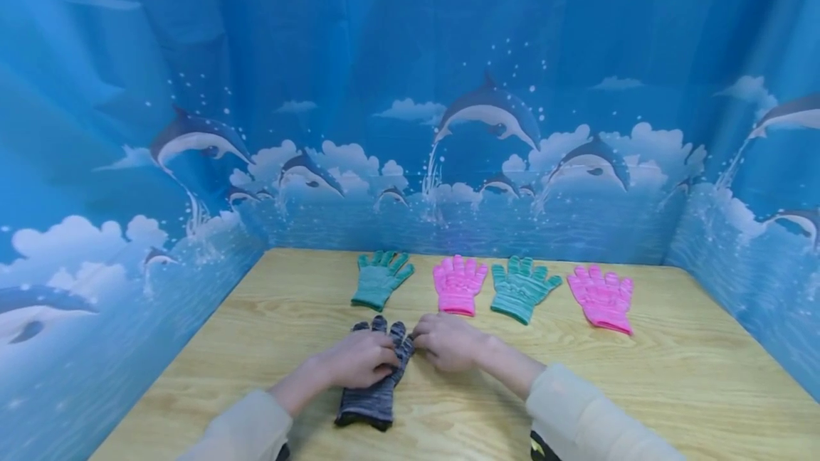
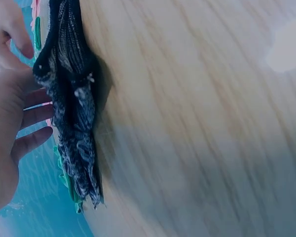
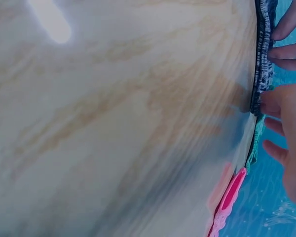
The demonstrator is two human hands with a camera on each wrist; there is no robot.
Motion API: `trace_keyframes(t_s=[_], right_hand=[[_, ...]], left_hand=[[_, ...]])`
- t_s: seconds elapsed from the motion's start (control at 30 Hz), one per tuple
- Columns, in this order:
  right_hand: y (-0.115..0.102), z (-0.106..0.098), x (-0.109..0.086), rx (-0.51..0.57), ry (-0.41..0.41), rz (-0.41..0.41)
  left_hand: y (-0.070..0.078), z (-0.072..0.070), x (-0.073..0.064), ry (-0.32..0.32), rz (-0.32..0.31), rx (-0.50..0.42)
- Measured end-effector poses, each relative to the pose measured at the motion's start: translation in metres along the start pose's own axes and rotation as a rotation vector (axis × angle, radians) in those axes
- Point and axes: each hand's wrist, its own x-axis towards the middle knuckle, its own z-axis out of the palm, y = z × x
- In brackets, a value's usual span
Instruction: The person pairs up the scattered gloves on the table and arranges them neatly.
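Observation:
A dark grey mottled knit glove point(image 1: 368, 404) lies on the table near its front, cuff toward me and fingers pointing away. My left hand point(image 1: 361, 359) lies over its palm, fingertips resting on the knit; in the left wrist view the fingers point(image 2: 34, 140) are fairly straight against the glove's side. At the glove's thumb, my right hand point(image 1: 448, 342) pinches the tip between thumb and forefinger. The right wrist view has this hand point(image 3: 293, 128) at the end of the grey glove point(image 3: 263, 64), its other fingers held off. Part of the glove is hidden beneath the left hand.
Along the back of the wooden table point(image 1: 256, 347) lie a green glove point(image 1: 379, 279), a pink glove point(image 1: 459, 284), another green glove point(image 1: 524, 289) and another pink glove point(image 1: 602, 297), all flat. A blue dolphin-print curtain point(image 1: 410, 183) closes the back and sides.

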Motion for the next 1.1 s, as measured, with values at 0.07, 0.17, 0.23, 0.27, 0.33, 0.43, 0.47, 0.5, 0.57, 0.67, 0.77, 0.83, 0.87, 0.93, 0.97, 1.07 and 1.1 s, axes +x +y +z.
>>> trace_keyframes(t_s=[0.07, 0.17, 0.23, 0.27, 0.33, 0.43, 0.47, 0.5, 0.57, 0.67, 0.77, 0.83, 0.87, 0.93, 0.97, 1.07, 1.1], right_hand=[[0.000, 0.001, 0.000, -0.003, -0.017, 0.003], [-0.001, 0.003, -0.001, -0.001, -0.032, 0.016], [-0.002, 0.004, -0.001, 0.010, -0.033, 0.024], [-0.002, 0.004, -0.001, 0.010, -0.031, 0.025], [-0.003, 0.005, -0.001, 0.006, -0.030, 0.029], [-0.005, 0.006, 0.001, -0.001, -0.036, 0.033], [-0.005, 0.006, 0.001, -0.001, -0.041, 0.036], [-0.005, 0.006, 0.001, 0.000, -0.044, 0.038], [-0.005, 0.006, 0.001, 0.007, -0.048, 0.042], [-0.004, 0.005, 0.002, 0.013, -0.046, 0.044], [-0.003, 0.003, 0.004, 0.009, -0.038, 0.036], [-0.003, 0.002, 0.005, 0.001, -0.025, 0.030], [-0.004, 0.001, 0.005, -0.002, -0.015, 0.028], [-0.006, -0.001, 0.007, -0.016, 0.013, 0.006], [-0.008, -0.001, 0.008, -0.025, 0.030, -0.011], [-0.012, -0.003, 0.011, -0.023, 0.058, -0.083], [-0.013, -0.002, 0.012, -0.022, 0.058, -0.109]], left_hand=[[0.000, -0.001, -0.002, -0.009, 0.013, 0.007], [0.002, 0.000, -0.005, -0.030, 0.025, 0.029], [0.004, 0.002, -0.006, -0.041, 0.025, 0.042], [0.005, 0.002, -0.007, -0.042, 0.025, 0.053], [0.007, 0.003, -0.008, -0.040, 0.024, 0.066], [0.009, 0.003, -0.009, -0.050, 0.013, 0.074], [0.010, 0.003, -0.009, -0.053, 0.012, 0.075], [0.010, 0.003, -0.010, -0.055, 0.009, 0.070], [0.009, 0.002, -0.010, -0.045, 0.009, 0.048], [0.003, 0.001, -0.011, 0.000, -0.011, 0.016], [-0.010, -0.003, -0.014, 0.080, -0.086, -0.012], [-0.022, -0.006, -0.016, 0.118, -0.160, -0.020], [-0.027, -0.008, -0.017, 0.132, -0.189, -0.020], [-0.038, -0.010, -0.016, 0.129, -0.250, -0.017], [-0.042, -0.010, -0.014, 0.122, -0.270, -0.012], [-0.050, -0.010, -0.007, 0.070, -0.350, -0.011], [-0.051, -0.010, -0.004, 0.046, -0.385, -0.012]])
